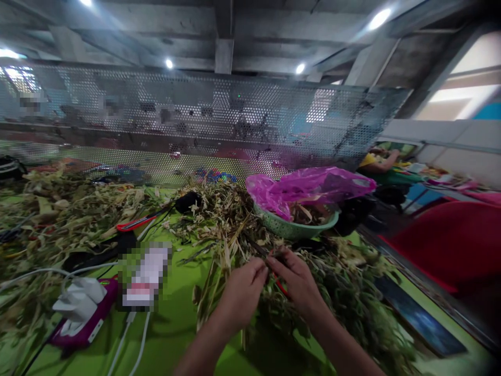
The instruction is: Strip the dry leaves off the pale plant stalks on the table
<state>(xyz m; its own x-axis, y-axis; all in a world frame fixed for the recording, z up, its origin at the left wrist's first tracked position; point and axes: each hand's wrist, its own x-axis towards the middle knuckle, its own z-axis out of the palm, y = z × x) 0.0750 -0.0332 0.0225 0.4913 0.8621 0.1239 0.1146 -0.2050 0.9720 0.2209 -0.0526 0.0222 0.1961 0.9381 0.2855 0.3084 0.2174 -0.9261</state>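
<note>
My left hand [245,287] and my right hand [297,277] meet fingertip to fingertip above a pile of dried plant stalks [230,219]. The left fingers are pinched together; whatever lies between them is too small to make out. Closed as well, my right hand holds a tool with a curved red handle [279,286], mostly hidden by the fingers and leaves. Greener, drooping leafy stems [352,297] lie under and to the right of the right hand. Just beyond both hands is a green basket [297,230] with a pink plastic bag [313,185] over its rim.
At left on the green tabletop [176,324] are a blurred-out phone [146,277] with cables, a purple power strip [88,318] with white plugs, and a red cutter [136,223]. A dark flat panel [420,313] lies right. Behind stands a perforated metal screen [188,120]; a person [379,159] sits beyond.
</note>
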